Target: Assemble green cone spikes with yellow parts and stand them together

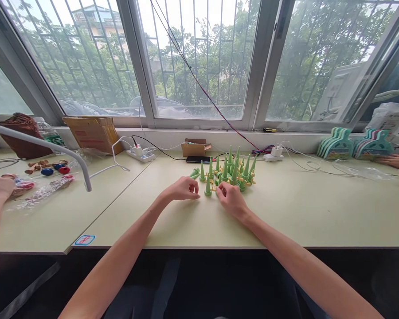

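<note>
Table [319,212], pale green. Cones [234,175], green, clustered mid-table, mostly upright, some partly hidden by the right hand [232,198]: fingers bent close together at the cluster's near edge, any grip hard to make out. Left hand [182,188]: loosely curled, thumb parted, holding nothing, beside cones. Sticker [84,240]: red mark, blue border, illegible.

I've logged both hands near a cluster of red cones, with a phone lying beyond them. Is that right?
Not quite: in the head view the cones are green, not red. The left hand and right hand are near them, and the phone lies beyond.
</note>
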A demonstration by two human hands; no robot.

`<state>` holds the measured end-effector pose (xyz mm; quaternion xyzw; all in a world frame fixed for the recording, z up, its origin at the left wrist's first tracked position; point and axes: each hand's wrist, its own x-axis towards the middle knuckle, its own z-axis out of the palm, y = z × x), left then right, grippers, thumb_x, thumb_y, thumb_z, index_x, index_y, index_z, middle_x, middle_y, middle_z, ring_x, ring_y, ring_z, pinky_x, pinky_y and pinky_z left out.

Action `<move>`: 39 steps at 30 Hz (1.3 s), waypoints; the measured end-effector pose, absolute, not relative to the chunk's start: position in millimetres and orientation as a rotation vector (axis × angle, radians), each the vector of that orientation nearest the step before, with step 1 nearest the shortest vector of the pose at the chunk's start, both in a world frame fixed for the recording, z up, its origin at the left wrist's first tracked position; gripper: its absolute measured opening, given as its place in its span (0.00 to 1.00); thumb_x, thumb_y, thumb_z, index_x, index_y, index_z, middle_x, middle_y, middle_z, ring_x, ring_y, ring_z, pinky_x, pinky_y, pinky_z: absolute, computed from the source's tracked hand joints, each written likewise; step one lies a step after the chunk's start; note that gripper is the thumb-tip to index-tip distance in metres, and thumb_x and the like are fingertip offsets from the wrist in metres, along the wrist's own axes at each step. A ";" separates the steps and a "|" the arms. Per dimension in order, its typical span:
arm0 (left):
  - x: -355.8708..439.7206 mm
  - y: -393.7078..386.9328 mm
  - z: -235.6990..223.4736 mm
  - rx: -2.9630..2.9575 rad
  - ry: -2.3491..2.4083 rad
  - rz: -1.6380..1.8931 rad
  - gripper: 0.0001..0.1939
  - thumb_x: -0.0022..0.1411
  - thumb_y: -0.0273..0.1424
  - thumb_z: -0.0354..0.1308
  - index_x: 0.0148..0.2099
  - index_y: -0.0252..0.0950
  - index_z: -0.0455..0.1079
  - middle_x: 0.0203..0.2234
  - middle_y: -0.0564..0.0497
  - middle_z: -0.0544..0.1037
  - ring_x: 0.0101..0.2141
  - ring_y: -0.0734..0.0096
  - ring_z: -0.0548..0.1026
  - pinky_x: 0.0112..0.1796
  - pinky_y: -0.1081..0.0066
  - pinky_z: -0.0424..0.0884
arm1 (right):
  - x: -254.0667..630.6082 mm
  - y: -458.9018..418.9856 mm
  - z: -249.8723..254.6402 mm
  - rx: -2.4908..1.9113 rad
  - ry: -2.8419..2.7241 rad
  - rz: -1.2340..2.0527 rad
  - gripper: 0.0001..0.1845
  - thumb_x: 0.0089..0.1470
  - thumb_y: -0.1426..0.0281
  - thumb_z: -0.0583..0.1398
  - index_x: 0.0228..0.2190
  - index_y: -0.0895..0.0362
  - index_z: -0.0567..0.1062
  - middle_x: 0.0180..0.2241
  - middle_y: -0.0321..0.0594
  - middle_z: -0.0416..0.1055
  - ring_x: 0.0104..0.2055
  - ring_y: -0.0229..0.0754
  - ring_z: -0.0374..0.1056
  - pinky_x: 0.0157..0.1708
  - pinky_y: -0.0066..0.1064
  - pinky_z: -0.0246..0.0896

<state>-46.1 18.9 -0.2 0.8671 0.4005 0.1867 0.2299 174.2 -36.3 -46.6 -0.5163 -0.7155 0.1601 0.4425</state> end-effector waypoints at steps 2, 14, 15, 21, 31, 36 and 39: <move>-47.1 20.3 -1.2 2.408 1.098 0.462 0.05 0.48 0.31 0.63 0.24 0.36 0.74 0.18 0.51 0.71 0.21 0.72 0.68 0.22 0.75 0.60 | 173.9 -36.8 -46.2 -1.282 -1.782 0.388 0.12 0.58 0.65 0.54 0.24 0.55 0.66 0.17 0.32 0.62 0.19 0.35 0.55 0.23 0.28 0.47; -38.2 9.2 6.4 2.202 1.085 0.533 0.10 0.57 0.37 0.59 0.30 0.34 0.72 0.24 0.48 0.78 0.25 0.71 0.72 0.25 0.74 0.63 | 173.9 -37.9 -46.5 -1.206 -1.802 0.374 0.13 0.59 0.64 0.54 0.24 0.55 0.66 0.16 0.30 0.60 0.19 0.35 0.54 0.23 0.28 0.48; -36.9 7.6 7.1 2.153 1.046 0.553 0.12 0.58 0.38 0.59 0.32 0.34 0.72 0.24 0.48 0.78 0.26 0.71 0.72 0.24 0.75 0.63 | 173.7 -38.5 -46.4 -1.178 -1.816 0.386 0.13 0.59 0.64 0.55 0.25 0.55 0.67 0.16 0.30 0.60 0.18 0.34 0.54 0.23 0.28 0.48; -27.7 3.9 2.7 1.952 0.826 0.548 0.18 0.58 0.44 0.62 0.35 0.32 0.70 0.24 0.49 0.76 0.18 0.83 0.58 0.19 0.77 0.53 | 172.5 -43.1 -44.0 -1.086 -1.927 0.437 0.13 0.61 0.60 0.55 0.31 0.56 0.72 0.16 0.29 0.61 0.18 0.34 0.54 0.24 0.28 0.47; -21.1 0.8 0.5 1.822 0.748 0.615 0.19 0.56 0.45 0.64 0.34 0.32 0.69 0.23 0.51 0.73 0.17 0.84 0.59 0.19 0.77 0.52 | 173.1 -41.7 -45.8 -1.032 -1.999 0.470 0.14 0.64 0.62 0.53 0.32 0.56 0.73 0.21 0.32 0.66 0.21 0.34 0.56 0.25 0.27 0.49; -19.5 3.3 -1.5 1.871 0.933 0.800 0.20 0.56 0.46 0.63 0.32 0.33 0.68 0.22 0.53 0.72 0.18 0.82 0.61 0.18 0.78 0.55 | 173.9 -40.8 -44.1 -1.048 -1.858 0.428 0.14 0.64 0.62 0.52 0.30 0.56 0.70 0.22 0.33 0.66 0.22 0.35 0.57 0.26 0.27 0.51; -19.2 8.0 -7.0 1.911 1.031 0.953 0.19 0.54 0.46 0.64 0.36 0.35 0.66 0.25 0.54 0.71 0.20 0.80 0.65 0.18 0.79 0.57 | 174.1 -41.1 -42.3 -1.051 -1.779 0.434 0.14 0.63 0.61 0.53 0.31 0.56 0.69 0.24 0.34 0.68 0.22 0.35 0.59 0.26 0.27 0.53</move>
